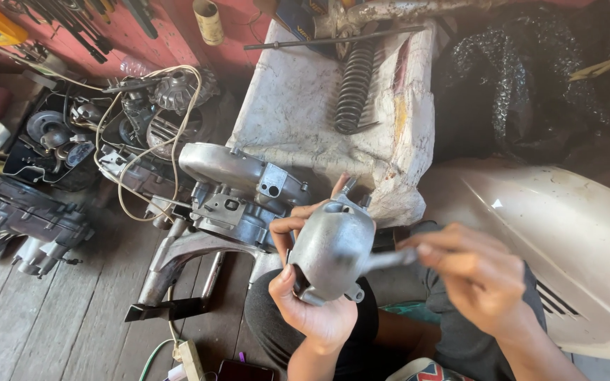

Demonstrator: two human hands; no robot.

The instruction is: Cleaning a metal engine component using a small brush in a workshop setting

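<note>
My left hand (311, 296) grips a rounded grey metal engine cover (330, 247) from below, thumb on its near edge and fingers curled behind it. My right hand (478, 271) is blurred and pinches a thin grey metal tool (386, 259) whose tip touches the cover's right side. Both hands are held above my lap, in front of a grey engine block (238, 194) that rests on the wooden floor.
A white foam box (298, 106) with a black coil spring (354, 85) stands behind. A cream scooter body panel (566, 240) lies at right. Engine parts and cables (135, 120) crowd the left floor. A red wall (128, 28) holds hanging tools.
</note>
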